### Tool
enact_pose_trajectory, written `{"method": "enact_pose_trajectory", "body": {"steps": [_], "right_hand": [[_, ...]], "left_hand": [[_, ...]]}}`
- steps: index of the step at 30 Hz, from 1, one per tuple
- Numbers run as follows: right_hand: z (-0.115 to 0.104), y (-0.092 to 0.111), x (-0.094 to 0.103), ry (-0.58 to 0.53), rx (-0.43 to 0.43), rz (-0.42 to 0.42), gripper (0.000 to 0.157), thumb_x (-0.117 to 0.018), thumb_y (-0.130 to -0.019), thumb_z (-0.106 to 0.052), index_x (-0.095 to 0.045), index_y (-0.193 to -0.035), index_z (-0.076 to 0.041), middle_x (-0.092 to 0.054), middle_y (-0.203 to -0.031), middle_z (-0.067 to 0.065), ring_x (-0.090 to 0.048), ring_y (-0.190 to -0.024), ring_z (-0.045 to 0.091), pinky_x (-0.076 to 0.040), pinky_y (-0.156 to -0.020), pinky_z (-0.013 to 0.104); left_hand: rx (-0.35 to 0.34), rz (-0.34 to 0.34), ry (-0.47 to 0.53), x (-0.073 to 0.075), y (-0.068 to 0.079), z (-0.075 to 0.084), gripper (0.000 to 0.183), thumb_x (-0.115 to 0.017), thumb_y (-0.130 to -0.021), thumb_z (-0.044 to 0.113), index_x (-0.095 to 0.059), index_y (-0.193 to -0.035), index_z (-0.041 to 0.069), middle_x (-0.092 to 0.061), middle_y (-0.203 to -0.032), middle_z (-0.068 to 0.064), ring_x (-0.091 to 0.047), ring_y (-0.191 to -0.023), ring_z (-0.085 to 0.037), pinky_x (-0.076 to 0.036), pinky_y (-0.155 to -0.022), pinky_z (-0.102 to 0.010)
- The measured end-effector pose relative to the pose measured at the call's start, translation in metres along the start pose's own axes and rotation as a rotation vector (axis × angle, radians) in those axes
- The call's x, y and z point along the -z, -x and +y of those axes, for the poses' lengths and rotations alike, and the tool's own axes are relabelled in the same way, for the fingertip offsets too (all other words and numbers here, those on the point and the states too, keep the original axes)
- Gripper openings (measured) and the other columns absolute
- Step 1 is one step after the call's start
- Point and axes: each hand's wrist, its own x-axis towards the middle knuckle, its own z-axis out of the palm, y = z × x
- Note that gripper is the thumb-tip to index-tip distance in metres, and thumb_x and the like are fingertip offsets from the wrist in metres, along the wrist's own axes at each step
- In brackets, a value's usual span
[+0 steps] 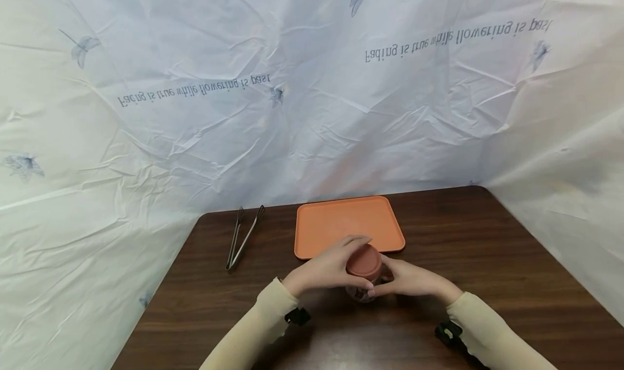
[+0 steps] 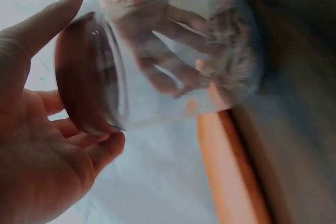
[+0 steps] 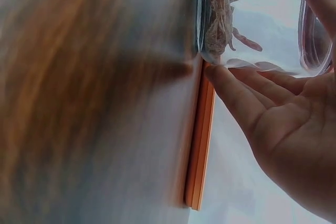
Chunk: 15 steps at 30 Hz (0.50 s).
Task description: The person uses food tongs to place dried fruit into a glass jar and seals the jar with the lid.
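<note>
A clear jar (image 2: 149, 111) stands on the table just in front of the orange tray, topped by a reddish-brown lid (image 1: 364, 261). Thin, brownish, dried-looking strips (image 3: 218, 17) lie at its bottom; what they are I cannot tell. My left hand (image 1: 324, 268) grips the lid, thumb on one side and fingers on the other. Around the jar's clear body, my right hand (image 1: 414, 278) holds with its fingers along the far side and its thumb on the near side. The thumbs nearly meet in front in the head view.
The orange tray (image 1: 341, 224) lies flat at the back of the dark wooden table (image 1: 463, 240). To its left are metal tongs (image 1: 236, 253) with their arms spread. A pale printed sheet (image 1: 312, 115) hangs behind the table and along its sides.
</note>
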Motion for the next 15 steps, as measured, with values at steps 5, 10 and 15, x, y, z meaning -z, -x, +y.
{"method": "enact_pose_trajectory", "body": {"steps": [5,10,15], "right_hand": [[0.0,-0.001,-0.001,0.002,-0.004,0.009,0.079,-0.071,-0.097,-0.026,-0.025,-0.16,-0.014,-0.042,-0.153,0.01,-0.049,-0.135,0.029,-0.044,-0.105,0.049],[0.001,-0.002,-0.001,-0.002,-0.003,0.013,0.078,-0.072,-0.096,-0.026,-0.027,-0.159,-0.013,-0.044,-0.152,0.011,-0.048,-0.136,0.031,-0.043,-0.106,0.049],[0.002,-0.002,-0.002,0.009,-0.023,0.027,0.08,-0.073,-0.095,-0.028,-0.027,-0.158,-0.012,-0.044,-0.151,0.012,-0.047,-0.137,0.033,-0.044,-0.106,0.048]], "left_hand": [[0.038,0.034,0.176,-0.004,0.009,-0.012,0.096,-0.077,-0.084,0.057,-0.024,-0.16,0.031,-0.041,-0.15,0.007,-0.047,-0.128,-0.007,-0.046,-0.1,-0.03],[0.062,0.066,0.311,-0.007,0.016,-0.021,0.096,-0.079,-0.083,0.053,-0.025,-0.159,0.032,-0.043,-0.151,0.01,-0.047,-0.132,-0.006,-0.044,-0.104,-0.032],[0.054,0.063,0.381,-0.007,0.021,-0.03,0.089,-0.081,-0.085,0.045,-0.031,-0.157,0.032,-0.042,-0.153,0.011,-0.046,-0.136,-0.008,-0.041,-0.108,-0.032]]}}
